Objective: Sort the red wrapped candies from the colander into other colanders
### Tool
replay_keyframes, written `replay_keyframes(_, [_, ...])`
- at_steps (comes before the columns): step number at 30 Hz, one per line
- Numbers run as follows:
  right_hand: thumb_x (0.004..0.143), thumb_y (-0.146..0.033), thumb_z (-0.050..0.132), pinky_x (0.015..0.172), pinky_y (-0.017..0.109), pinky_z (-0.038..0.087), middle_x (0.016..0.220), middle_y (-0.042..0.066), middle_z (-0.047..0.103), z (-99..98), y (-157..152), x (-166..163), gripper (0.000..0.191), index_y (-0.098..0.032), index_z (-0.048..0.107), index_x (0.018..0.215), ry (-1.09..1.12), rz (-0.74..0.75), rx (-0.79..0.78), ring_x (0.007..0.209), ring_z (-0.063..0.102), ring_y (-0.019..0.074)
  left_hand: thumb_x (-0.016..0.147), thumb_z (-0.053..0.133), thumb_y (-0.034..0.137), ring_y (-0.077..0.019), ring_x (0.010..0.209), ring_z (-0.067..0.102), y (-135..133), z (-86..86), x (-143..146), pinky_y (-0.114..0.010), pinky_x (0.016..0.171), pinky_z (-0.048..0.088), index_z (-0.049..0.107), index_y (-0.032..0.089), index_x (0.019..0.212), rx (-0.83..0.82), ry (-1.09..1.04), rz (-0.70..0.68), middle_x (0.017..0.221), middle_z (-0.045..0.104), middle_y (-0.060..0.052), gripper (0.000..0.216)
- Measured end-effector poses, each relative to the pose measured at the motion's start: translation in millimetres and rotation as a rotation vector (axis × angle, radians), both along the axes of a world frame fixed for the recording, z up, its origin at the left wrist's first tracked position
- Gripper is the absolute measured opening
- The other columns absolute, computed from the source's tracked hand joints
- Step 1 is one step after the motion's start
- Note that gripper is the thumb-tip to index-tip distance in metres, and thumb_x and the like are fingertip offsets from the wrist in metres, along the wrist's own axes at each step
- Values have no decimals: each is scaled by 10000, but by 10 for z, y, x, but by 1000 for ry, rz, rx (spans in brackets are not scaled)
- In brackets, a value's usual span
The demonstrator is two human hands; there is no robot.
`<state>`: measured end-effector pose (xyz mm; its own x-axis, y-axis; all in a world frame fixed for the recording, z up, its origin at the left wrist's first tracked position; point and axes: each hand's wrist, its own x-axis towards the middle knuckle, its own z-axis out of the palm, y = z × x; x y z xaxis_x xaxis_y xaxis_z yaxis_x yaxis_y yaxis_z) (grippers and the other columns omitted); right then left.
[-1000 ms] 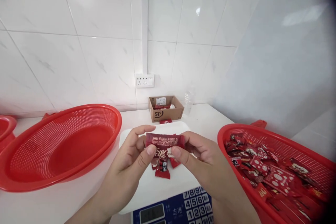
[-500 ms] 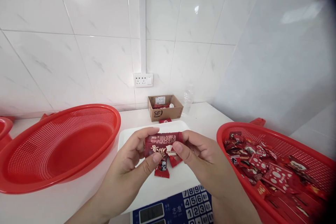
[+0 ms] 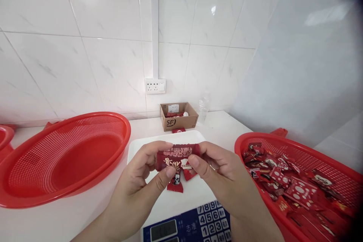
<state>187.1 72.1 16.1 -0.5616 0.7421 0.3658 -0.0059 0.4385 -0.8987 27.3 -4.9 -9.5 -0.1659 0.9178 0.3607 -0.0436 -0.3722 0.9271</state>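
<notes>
Between my two hands is a dark red snack packet [image 3: 177, 155] with gold lettering, held above the weighing scale. My left hand [image 3: 141, 183] pinches its left end, thumb in front and fingers behind. On the right end, my right hand [image 3: 219, 172] grips it the same way. Below the packet, small red wrapped snacks [image 3: 176, 183] lie on the white pan [image 3: 159, 205] of the scale; my hands and the packet partly cover them. The scale's blue keypad panel [image 3: 185, 227] shows at the bottom, its display too dim to read.
On the left stands a red oval basket [image 3: 82, 155]. A second red basket [image 3: 241, 140] full of red snack packets [image 3: 302, 193] is at the right. Behind the scale sit a cardboard box [image 3: 181, 123], a red packet [image 3: 178, 130] and a clear plastic bottle [image 3: 203, 109] near the wall.
The packet is tilted slightly differently between my hands, its upper back part looking more foreshortened. Both hands keep their grip, and the baskets and scale stay in place.
</notes>
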Motion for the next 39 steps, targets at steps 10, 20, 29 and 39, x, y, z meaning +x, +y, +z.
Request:
replay_keyframes(10, [918, -394, 526, 507, 205, 442, 665, -9, 635, 4, 5, 28, 261, -198, 619, 773, -57, -7, 62, 584, 563, 116, 881, 637, 217, -96, 865, 625, 5, 36, 14, -176, 748, 564, 610, 344, 1059, 17, 1, 21, 962, 670, 44, 220])
replay_keyframes(20, [840, -278, 645, 592, 216, 557, 841, -16, 683, -55, -79, 6, 361, -326, 565, 1189, 122, -78, -28, 727, 663, 133, 886, 626, 218, -99, 808, 622, -32, 46, 27, -162, 680, 566, 630, 358, 1035, 45, 44, 56, 910, 676, 41, 205])
replay_keyframes(29, [840, -241, 651, 600, 205, 573, 879, -12, 715, -44, -72, 33, 231, -308, 669, 1060, -33, -181, 269, 702, 659, 126, 880, 629, 231, -130, 862, 633, -38, 35, -2, -197, 709, 570, 650, 338, 1048, 59, 158, 166, 983, 683, 15, 200])
replay_keyframes(39, [843, -251, 657, 628, 253, 566, 765, -8, 709, -78, -41, 10, 155, -269, 705, 989, -38, -243, 434, 647, 643, 141, 861, 653, 260, -165, 968, 643, -34, 0, -33, -215, 758, 565, 658, 349, 1089, 40, 247, 258, 1047, 711, 16, 244])
